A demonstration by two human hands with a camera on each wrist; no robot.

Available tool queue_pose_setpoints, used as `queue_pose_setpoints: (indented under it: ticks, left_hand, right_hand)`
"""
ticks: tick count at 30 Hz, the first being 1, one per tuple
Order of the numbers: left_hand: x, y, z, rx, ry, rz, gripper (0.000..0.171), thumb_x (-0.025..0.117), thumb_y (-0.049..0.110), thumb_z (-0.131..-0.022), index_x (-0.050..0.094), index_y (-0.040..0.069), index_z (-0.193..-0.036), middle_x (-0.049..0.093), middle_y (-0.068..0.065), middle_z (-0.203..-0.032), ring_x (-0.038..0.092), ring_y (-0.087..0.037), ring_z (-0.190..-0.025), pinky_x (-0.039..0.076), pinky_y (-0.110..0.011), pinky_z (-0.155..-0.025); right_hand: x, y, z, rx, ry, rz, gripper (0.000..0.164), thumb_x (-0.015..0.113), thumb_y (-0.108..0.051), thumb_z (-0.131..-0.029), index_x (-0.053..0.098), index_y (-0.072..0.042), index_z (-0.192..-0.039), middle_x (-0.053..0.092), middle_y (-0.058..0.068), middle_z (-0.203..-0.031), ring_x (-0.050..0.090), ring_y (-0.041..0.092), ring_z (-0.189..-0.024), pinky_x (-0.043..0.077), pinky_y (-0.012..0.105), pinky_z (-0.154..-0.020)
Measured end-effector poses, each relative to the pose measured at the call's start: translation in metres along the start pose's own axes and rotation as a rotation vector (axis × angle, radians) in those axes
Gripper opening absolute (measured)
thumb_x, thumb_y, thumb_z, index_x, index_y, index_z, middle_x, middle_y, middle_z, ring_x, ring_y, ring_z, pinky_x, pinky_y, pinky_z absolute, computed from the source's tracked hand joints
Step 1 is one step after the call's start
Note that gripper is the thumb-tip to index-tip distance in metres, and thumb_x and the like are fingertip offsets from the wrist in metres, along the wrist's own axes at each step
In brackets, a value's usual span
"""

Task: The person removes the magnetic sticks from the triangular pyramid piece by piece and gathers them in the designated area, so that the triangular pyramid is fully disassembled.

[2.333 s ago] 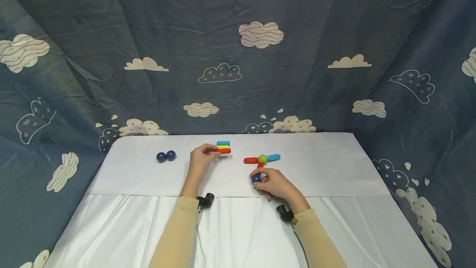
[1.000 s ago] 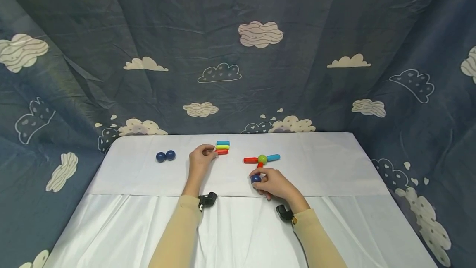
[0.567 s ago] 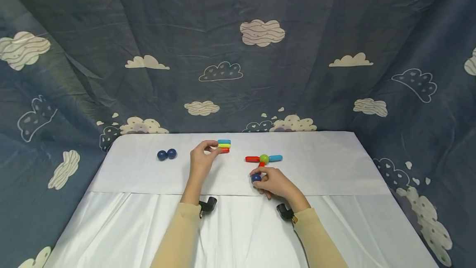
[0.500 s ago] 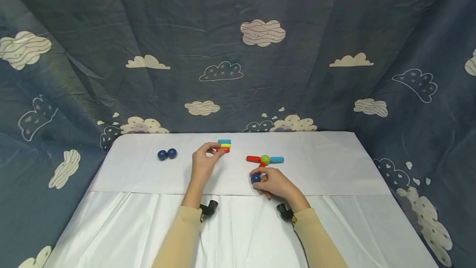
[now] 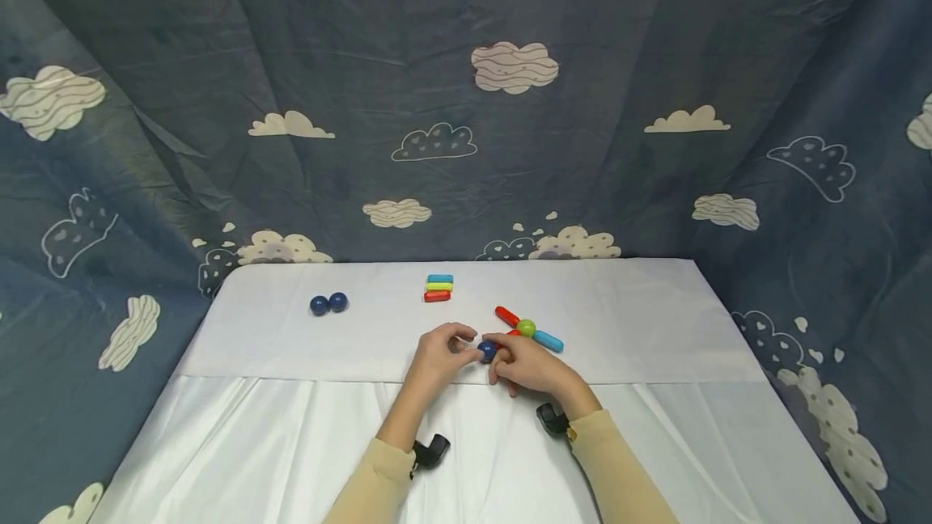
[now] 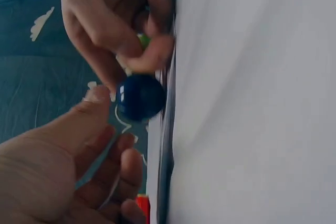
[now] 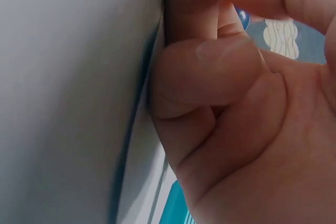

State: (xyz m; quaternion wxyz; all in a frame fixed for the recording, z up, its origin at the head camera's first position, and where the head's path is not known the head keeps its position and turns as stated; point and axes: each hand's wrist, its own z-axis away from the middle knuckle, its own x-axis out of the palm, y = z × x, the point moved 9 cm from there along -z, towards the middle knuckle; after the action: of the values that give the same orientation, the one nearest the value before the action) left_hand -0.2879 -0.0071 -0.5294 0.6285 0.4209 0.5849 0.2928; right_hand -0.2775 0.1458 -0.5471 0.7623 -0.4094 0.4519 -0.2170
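My right hand (image 5: 535, 366) pinches a dark blue ball (image 5: 486, 352) near the middle of the table. From that ball a red rod (image 5: 513, 333), partly hidden by the fingers, runs to a green ball (image 5: 527, 328). A second red rod (image 5: 506, 316) and a light blue rod (image 5: 548, 341) stick out from the green ball on opposite sides. My left hand (image 5: 439, 358) is beside the blue ball, its thumb tip right at the surface. In the left wrist view, the other left fingers (image 6: 131, 166) are loosely bent below the ball, apart from it.
Three short rods lie in a row farther back: a light blue one (image 5: 440, 278), a yellow-green one (image 5: 439, 287) and a red one (image 5: 438, 296). Two dark blue balls (image 5: 329, 303) sit together at the left. A cloud-patterned curtain (image 5: 437, 103) stands behind the white table (image 5: 291, 350).
My left hand has left the short rods and come right and nearer, to the blue ball. The joined piece in my right hand has turned clockwise and shifted slightly left at the ball.
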Motion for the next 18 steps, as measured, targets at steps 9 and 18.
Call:
queue_pose_setpoints:
  ticks: [9, 18]
  left_hand:
    - [0.012, 0.001, 0.001, 0.039, 0.026, -0.075, 0.032, 0.089, 0.025, -0.087, 0.078, 0.012, -0.113, 0.076, -0.002, -0.099, 0.060, -0.009, -0.083, 0.048, -0.024, -0.073]
    - [0.012, 0.000, 0.000, 0.038, 0.029, -0.065, 0.028, 0.086, 0.019, -0.089, 0.078, 0.011, -0.115, 0.079, -0.006, -0.106, 0.061, -0.008, -0.081, 0.050, -0.023, -0.073]
  right_hand:
    - [0.005, -0.006, -0.001, -0.048, -0.024, 0.008, 0.059, 0.050, -0.001, -0.101, 0.041, -0.002, -0.159, 0.072, 0.000, -0.082, 0.057, 0.015, -0.053, 0.047, 0.026, -0.057]
    - [-0.005, 0.010, -0.002, 0.031, 0.034, -0.035, 0.054, 0.053, -0.006, -0.103, 0.046, -0.006, -0.157, 0.070, 0.004, -0.072, 0.059, 0.016, -0.046, 0.043, 0.025, -0.050]
